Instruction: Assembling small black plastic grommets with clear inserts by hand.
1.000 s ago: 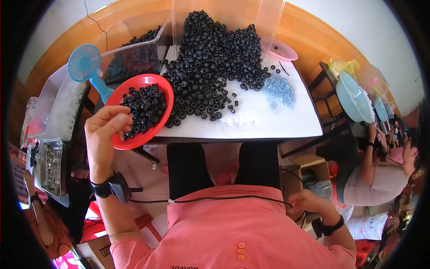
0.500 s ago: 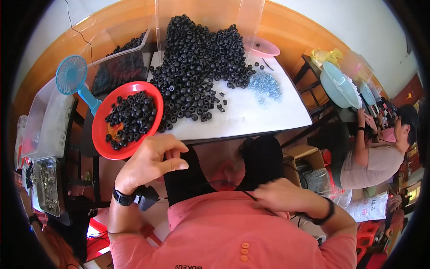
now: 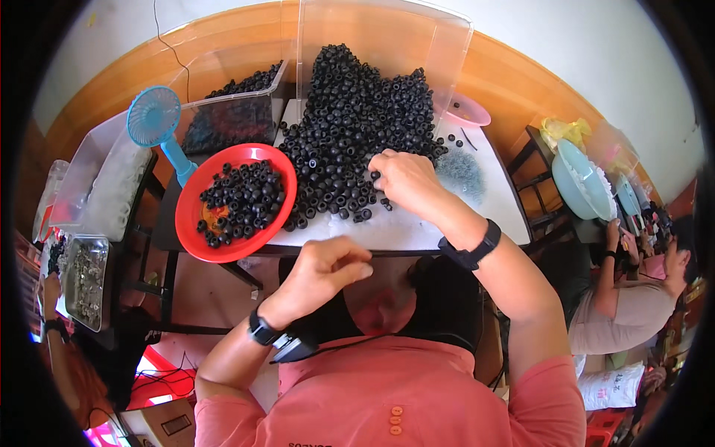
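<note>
A big heap of small black bead-like pieces with holes (image 3: 335,127) spreads over the white tabletop. My right hand (image 3: 408,182) reaches into the near right edge of the heap, fingertips closed around a black piece (image 3: 375,176). Over my lap, short of the table's front edge, is my left hand (image 3: 320,272). Its fingers are loosely curled with the thumb apart, and I see nothing between them. A red round tray (image 3: 189,242) to the left holds many of the same pieces. Right of my right hand lies a patch of tiny clear-blue bits (image 3: 462,175).
A tipped clear bin (image 3: 454,59) stands behind the heap, near a pink dish (image 3: 471,112). On the left are a blue fan (image 3: 154,115), another bin of black pieces (image 3: 231,119) and a metal tray (image 3: 87,287). A co-worker (image 3: 625,298) sits at right by a pale blue basin (image 3: 577,179).
My right hand has moved up from my waist to the heap's edge. My left hand has drawn away from the red tray toward my lap. The whole view has shifted slightly.
</note>
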The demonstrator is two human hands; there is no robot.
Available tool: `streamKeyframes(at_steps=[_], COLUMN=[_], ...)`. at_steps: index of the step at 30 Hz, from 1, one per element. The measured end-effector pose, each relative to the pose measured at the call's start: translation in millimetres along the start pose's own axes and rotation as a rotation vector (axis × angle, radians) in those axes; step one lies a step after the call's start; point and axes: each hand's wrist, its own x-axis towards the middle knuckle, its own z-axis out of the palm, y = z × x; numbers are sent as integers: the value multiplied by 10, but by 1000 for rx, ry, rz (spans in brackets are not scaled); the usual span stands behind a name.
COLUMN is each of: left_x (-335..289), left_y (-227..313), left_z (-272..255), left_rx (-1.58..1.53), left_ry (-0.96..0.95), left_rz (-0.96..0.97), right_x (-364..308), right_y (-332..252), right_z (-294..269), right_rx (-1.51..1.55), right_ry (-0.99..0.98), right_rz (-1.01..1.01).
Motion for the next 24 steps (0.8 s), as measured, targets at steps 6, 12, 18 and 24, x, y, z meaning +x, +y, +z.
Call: streamKeyframes(at_steps=[6, 12, 18, 24], left_x=[399, 607, 552, 598], left_y=[-93, -127, -78, -29], left_z=[226, 306, 326, 467], left_rx=[39, -249, -356, -349], left_ry=[141, 136, 267, 329], left_rz=[101, -109, -202, 85], right_x=[111, 19, -348, -746], right_y=[200, 191, 295, -48], right_z=[64, -14, -136, -146], right_rx=[-57, -30, 889, 1441], right_ry=[-64, -37, 79, 102], right_rz=[-9, -82, 113, 422])
